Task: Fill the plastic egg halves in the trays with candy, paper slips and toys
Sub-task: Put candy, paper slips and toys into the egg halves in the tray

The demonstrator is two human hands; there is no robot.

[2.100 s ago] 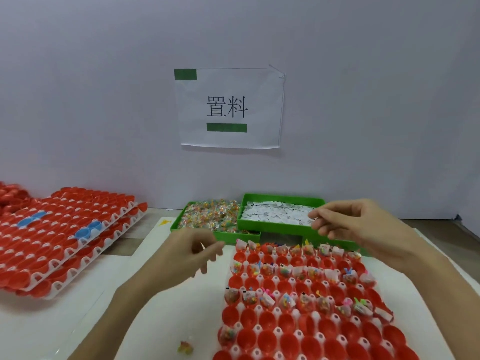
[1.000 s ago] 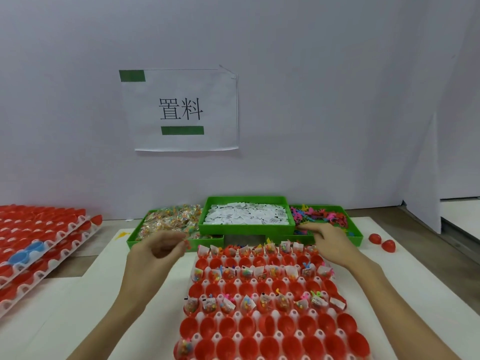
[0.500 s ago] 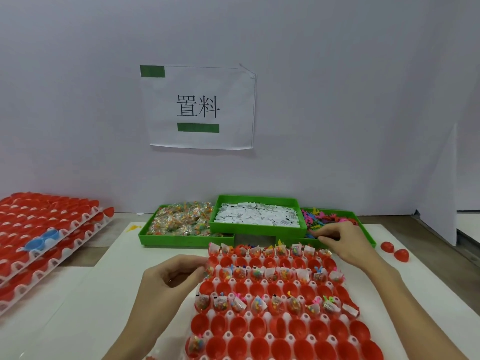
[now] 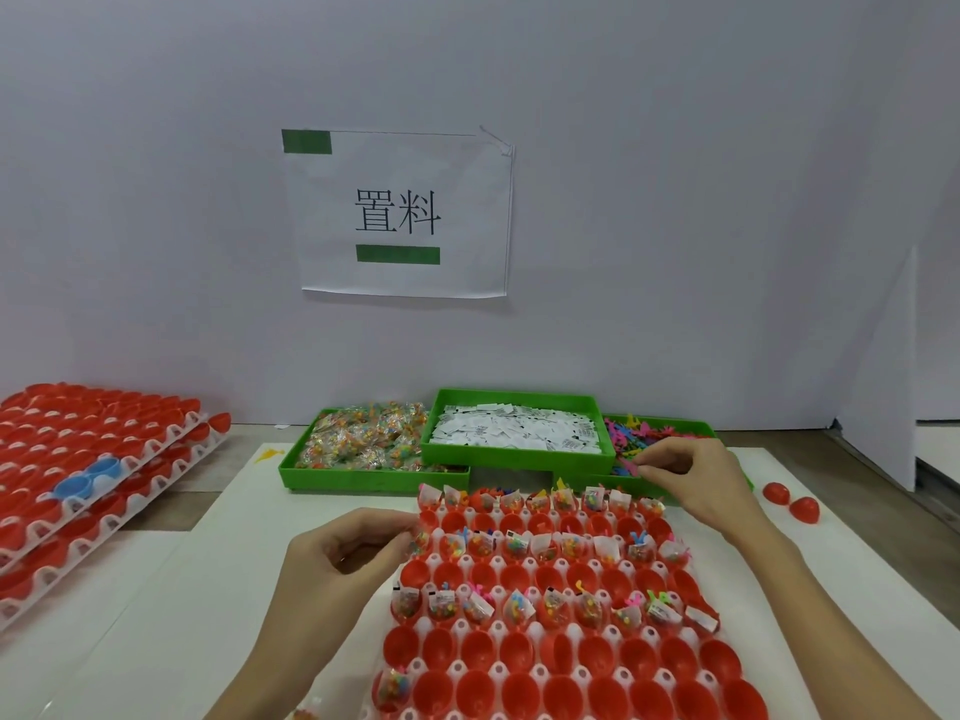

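Filling red egg halves at my bench, both hands at work over the tray.

In front of me a white tray (image 4: 540, 670) of red egg halves (image 4: 519, 649) lies on the white table (image 4: 156, 615), some rows already holding candy, paper slips and toys; behind it stand three green bins, with candy (image 4: 363, 441) on the left, paper slips (image 4: 514, 431) in the raised middle one and toys (image 4: 649, 439) on the right. My right hand (image 4: 693, 483) reaches into the toy bin, fingers curled and pinching something pink, I think a toy. My left hand (image 4: 348, 556) sits at the tray's left edge, fingers curled around what looks like a candy packet, though I can't tell for sure. Stacked trays (image 4: 93, 485) sit far left.
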